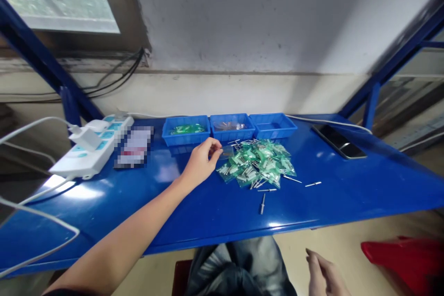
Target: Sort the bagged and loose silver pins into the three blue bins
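Pinching with thumb and forefinger together, the left hand (204,161) is holding a small clear bag (228,151) by its near edge, just above the blue table (194,217) at the left side of a heap of green packets (262,159). Light-coloured pieces and metal pins are showing through the packets' film, and several loose metal rivets (262,204) are lying on the table in front of the heap and to its right. The right hand (324,274) is hanging beyond the table's front edge, well apart from the heap; its lower part is running out of view, so whether its grip is closed on anything I cannot tell. Behind the heap, three blue bins are standing in a row: the left bin (186,139) is holding green contents, the middle bin (233,134) clear ones, and the right bin (275,133) is sitting beside them.
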Motion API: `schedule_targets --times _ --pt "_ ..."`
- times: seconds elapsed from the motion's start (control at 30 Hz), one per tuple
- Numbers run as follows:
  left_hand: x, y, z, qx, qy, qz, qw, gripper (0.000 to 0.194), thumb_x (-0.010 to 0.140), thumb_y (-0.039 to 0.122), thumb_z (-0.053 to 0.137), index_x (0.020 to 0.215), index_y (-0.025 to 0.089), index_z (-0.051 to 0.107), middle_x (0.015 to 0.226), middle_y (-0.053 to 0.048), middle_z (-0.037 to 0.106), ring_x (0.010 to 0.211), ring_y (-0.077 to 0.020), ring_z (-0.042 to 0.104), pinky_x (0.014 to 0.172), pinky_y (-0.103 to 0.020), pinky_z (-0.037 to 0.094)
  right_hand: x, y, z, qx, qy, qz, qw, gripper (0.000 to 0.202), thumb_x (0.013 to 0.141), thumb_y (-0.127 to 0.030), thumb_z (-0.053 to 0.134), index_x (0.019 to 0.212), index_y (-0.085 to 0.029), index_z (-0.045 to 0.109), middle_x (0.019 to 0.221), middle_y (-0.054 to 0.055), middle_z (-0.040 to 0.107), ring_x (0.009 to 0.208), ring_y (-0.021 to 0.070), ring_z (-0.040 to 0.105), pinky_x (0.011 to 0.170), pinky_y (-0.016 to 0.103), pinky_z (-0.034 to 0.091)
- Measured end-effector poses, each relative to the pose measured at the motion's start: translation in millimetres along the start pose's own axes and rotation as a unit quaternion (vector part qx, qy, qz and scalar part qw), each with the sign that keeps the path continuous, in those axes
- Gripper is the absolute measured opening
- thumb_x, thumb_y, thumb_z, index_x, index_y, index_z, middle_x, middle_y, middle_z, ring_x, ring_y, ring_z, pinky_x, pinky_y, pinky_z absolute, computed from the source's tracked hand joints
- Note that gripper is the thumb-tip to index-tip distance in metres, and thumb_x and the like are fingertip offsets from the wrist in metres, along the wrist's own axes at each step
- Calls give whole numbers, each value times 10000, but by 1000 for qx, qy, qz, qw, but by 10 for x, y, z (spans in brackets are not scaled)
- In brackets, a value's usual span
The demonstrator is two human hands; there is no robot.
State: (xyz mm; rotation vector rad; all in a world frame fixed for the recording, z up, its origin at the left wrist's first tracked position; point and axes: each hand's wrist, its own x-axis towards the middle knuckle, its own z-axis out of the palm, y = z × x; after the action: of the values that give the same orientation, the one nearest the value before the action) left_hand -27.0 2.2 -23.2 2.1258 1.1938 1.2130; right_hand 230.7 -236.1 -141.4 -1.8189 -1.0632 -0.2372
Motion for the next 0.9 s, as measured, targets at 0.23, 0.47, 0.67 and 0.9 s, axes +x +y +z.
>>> schedule_targets --times 0.23,0.47,0.67,0.9 --pt "8 33 -43 -19 48 39 998 92 847 168 517 887 187 598 881 -27 581 773 -132 587 690 -253 511 911 -1023 222 131 -125 -220 959 386 831 -281 536 1215 -254 507 1001 91 603 888 262 598 725 421 497" --pt "20 122 -117 -28 67 64 995 61 844 171 524 849 178 585 865 -24 569 761 -124 578 701 -252 520 1077 -992 317 2 -305 -392 868 849 738 -565 598 1416 -196 246 1394 150 359 1317 371 259 1028 580 263" --pt "29 70 -128 -10 51 46 998 63 847 176 519 857 178 581 865 -25 573 750 -125 577 714 -264 515 1200 -585 54 -3 -310 -366 877 523 791 -393 603 1258 -216 449 1244 140 483 1192 329 424 903 488 398" --pt "32 72 -124 25 51 54 997 62 843 158 525 854 178 583 847 -15 588 726 -117 575 712 -259 501 860 -680 75 5 -276 -396 876 257 769 -277 644 992 -187 551 911 86 576 857 248 521 705 398 410"
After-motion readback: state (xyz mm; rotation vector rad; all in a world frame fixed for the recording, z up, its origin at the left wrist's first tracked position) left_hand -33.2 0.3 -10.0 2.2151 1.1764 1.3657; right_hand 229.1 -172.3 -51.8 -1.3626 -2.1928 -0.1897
